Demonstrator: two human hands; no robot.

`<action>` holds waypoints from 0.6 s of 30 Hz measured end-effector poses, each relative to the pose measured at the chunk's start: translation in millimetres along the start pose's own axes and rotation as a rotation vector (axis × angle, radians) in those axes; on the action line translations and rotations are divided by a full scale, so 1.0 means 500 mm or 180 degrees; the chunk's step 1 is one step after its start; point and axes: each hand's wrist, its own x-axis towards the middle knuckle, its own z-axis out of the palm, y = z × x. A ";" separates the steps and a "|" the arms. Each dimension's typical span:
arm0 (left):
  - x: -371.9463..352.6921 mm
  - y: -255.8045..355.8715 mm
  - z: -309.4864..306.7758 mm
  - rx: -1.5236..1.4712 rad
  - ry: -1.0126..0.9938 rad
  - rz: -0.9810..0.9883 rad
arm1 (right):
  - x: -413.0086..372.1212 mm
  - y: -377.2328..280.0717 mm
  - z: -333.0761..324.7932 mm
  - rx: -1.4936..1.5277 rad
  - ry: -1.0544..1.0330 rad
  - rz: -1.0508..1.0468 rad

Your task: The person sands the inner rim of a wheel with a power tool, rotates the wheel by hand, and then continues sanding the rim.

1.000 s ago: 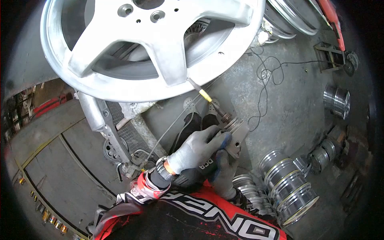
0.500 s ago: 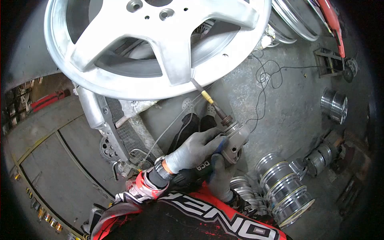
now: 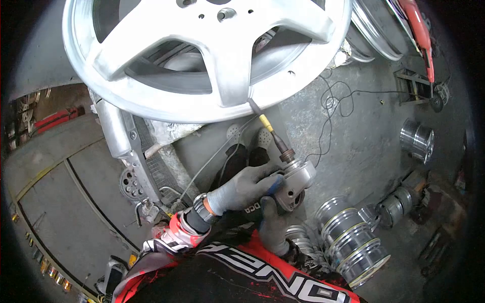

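A silver five-spoke alloy wheel (image 3: 236,76) fills the top of the view. My left hand (image 3: 244,190), in a grey glove with a watch at the wrist, is closed around the head end of a grinder (image 3: 298,178). Lower down, my right hand (image 3: 274,227), gloved too, grips the dark body of that tool; some of its fingers are hidden. From the grinder's head a long shaft with a yellow band (image 3: 265,122) reaches up to the wheel. Its tip touches or nearly touches the rim at the base of a spoke.
A metal stand (image 3: 115,129) is below the wheel at left. Several polished rims (image 3: 348,232) are stacked at lower right, and another rim (image 3: 417,140) lies farther right. A black cord (image 3: 331,126) loops over the floor. My shoes (image 3: 263,137) show under the wheel.
The view has shifted a little, so the wheel appears slightly right and higher. The grinder stays in both hands, its tip still at the same spoke base.
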 end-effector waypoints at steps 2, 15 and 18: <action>0.011 0.007 -0.014 0.0123 0.0009 -0.0093 | 0.008 -0.003 0.018 -0.0137 0.0087 0.0005; 0.025 -0.001 -0.028 0.0484 -0.0106 0.0230 | 0.030 0.033 0.001 -0.0119 -0.0014 -0.0155; 0.024 0.002 -0.030 0.0398 -0.0093 0.0121 | 0.032 0.034 0.002 -0.0197 -0.0087 -0.0201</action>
